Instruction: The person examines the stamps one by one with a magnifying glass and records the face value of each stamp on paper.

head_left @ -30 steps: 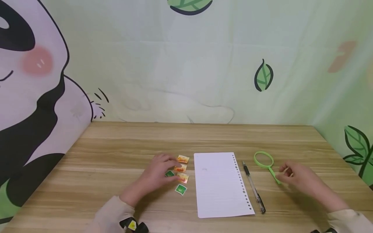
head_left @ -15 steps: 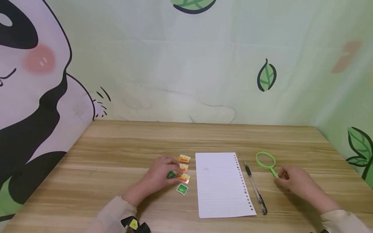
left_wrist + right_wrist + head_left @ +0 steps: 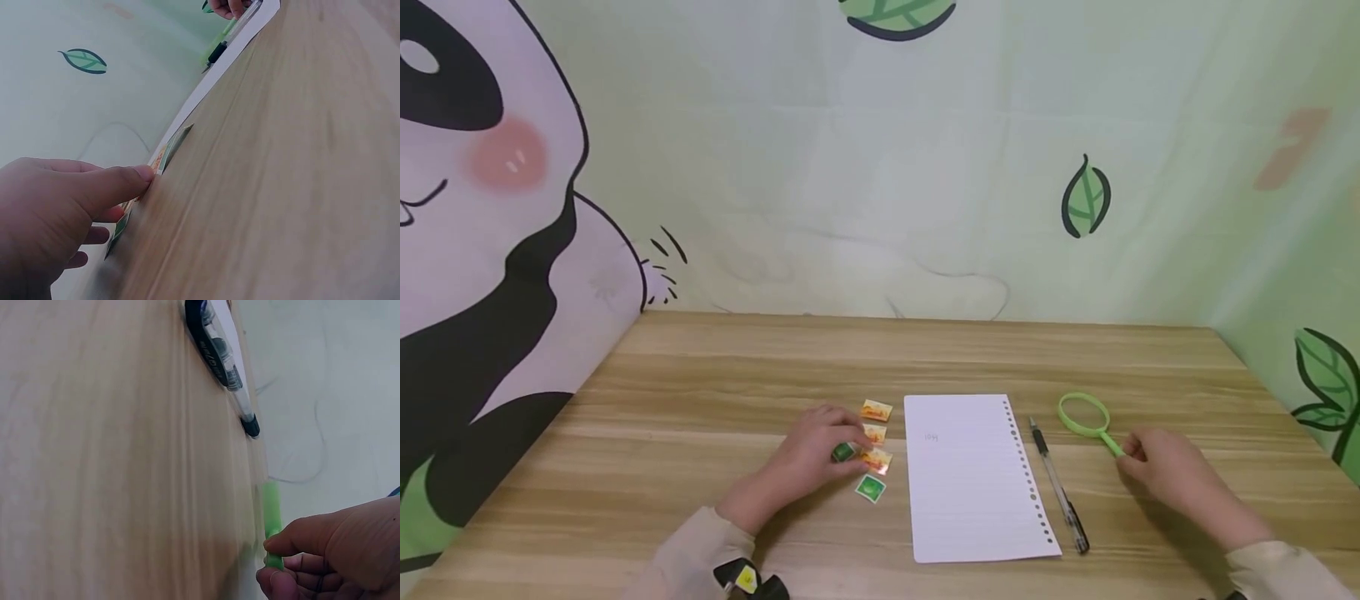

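Note:
My left hand (image 3: 808, 454) has its thumb and index finger at opposite edges of the lowest orange stamp (image 3: 880, 462), which lies on the table. Two more orange stamps, the middle one (image 3: 876, 434) and the top one (image 3: 877, 410), line up above it. One green stamp (image 3: 844, 452) shows in the gap of that hand; another green stamp (image 3: 871, 488) lies just below its thumb. With thumb and fingers my right hand (image 3: 1172, 475) pinches the handle of a green magnifying glass (image 3: 1108, 442). Its handle (image 3: 272, 506) also shows in the right wrist view.
A sheet of lined paper (image 3: 977, 492) with small writing and punched holes lies between the hands. Beside its right edge is a black-and-clear pen (image 3: 1060, 492). The wooden table (image 3: 775, 358) meets a printed cloth backdrop (image 3: 850, 183) behind.
My right hand has moved onto the magnifying glass's handle and pinches it. The left thumb and index finger have drawn closer together at the lowest orange stamp.

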`<action>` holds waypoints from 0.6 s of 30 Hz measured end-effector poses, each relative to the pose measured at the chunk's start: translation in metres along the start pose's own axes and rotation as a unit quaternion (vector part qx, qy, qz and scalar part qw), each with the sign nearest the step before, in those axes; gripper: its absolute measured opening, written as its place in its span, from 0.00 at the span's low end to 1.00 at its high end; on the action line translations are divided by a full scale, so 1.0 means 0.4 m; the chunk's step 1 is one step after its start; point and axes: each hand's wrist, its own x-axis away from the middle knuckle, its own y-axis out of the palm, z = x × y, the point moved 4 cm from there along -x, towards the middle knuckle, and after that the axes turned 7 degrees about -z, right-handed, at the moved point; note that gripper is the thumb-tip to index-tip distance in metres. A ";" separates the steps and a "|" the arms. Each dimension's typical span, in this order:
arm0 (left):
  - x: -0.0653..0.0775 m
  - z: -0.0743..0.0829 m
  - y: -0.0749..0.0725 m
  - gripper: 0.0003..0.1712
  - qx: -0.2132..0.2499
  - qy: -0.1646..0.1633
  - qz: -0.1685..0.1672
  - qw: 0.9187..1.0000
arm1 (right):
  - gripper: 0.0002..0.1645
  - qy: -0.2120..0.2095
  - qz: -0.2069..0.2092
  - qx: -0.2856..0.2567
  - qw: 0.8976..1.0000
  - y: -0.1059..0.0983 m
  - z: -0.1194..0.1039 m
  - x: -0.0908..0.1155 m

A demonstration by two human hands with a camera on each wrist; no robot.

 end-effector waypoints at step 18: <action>0.000 -0.001 0.005 0.12 0.012 -0.004 -0.005 1.000 | 0.04 -0.055 0.041 -0.003 0.998 -0.072 -0.121 -0.003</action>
